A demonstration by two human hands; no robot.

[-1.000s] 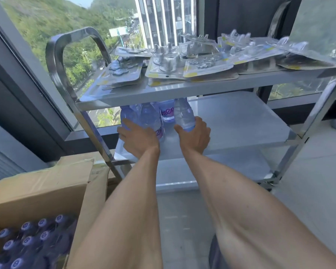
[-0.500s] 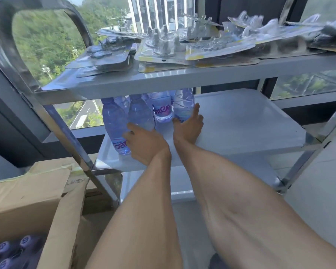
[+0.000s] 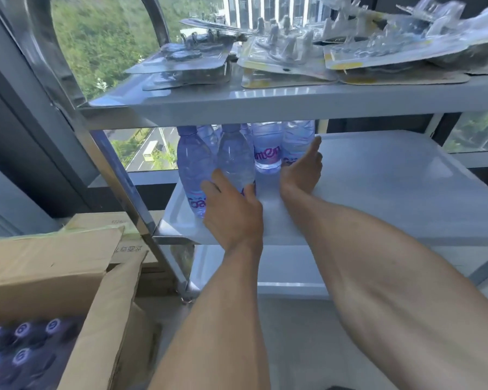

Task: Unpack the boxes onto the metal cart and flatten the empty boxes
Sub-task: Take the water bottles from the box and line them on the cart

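At the lower left of our view sits an open cardboard box [image 3: 68,277], its flap raised, with dark-capped water bottles [image 3: 20,350] still packed upright inside. A second, closed carton [image 3: 116,223] lies just behind it, against the leg of the metal cart [image 3: 119,175].

Moving right, we see the cart's middle shelf [image 3: 378,192], where a small cluster of clear bottles [image 3: 231,161] stands upright at the left end, close to the window side. Our left hand [image 3: 231,209] rests against the front of this cluster with fingers straight and spread, the thumb touching the lower part of the nearest bottle; the grip is flat and presses rather than wraps. Just beside it, our right hand [image 3: 302,167] stands on edge along the right flank of the cluster, fingers extended together and touching the rightmost bottle, holding nothing.

Above, the top shelf [image 3: 265,99] carries overlapping blister packs [image 3: 279,60] of clear plastic on card, spread from left to right across it. Beneath, a bottom shelf [image 3: 279,266] shows between our forearms.
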